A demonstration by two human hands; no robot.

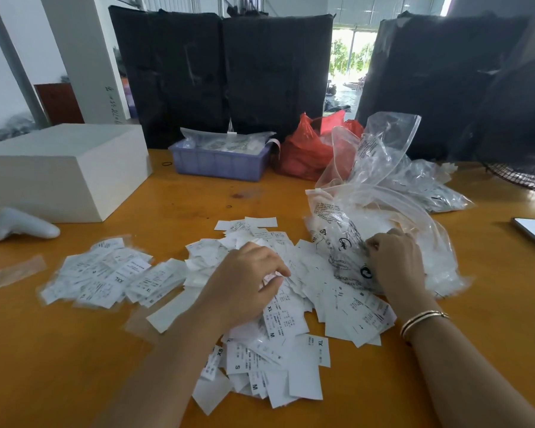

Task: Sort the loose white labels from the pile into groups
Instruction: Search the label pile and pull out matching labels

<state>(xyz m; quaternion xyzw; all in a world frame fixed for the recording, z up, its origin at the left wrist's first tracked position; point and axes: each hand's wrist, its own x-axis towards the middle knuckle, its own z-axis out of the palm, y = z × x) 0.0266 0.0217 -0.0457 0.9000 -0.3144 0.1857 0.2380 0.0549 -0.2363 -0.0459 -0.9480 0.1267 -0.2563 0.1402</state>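
The pile of loose white labels [278, 329] lies nearest, at six o'clock on the orange wooden table [74, 350]: thin, flat paper rectangles, some printed with size letters such as S, M and XL, overlapping at all angles, probably spilled out so each can be read. The left hand [244, 282] rests on top of the pile with fingers curled down; it seems to pinch a label at the fingertips, though blur makes that uncertain. At three o'clock the right hand [396, 261], a gold bangle [423, 321] on its wrist, grips the crinkled edge of a clear printed plastic bag [368, 217], likely to steady or empty it. At nine o'clock a flatter group of labels [105, 273] lies apart, one reading XXL, apparently already sorted. Farther off at twelve stand a lilac plastic crate [220, 163] and a red plastic bag [309, 149]; at ten, a matte white box [65, 171].
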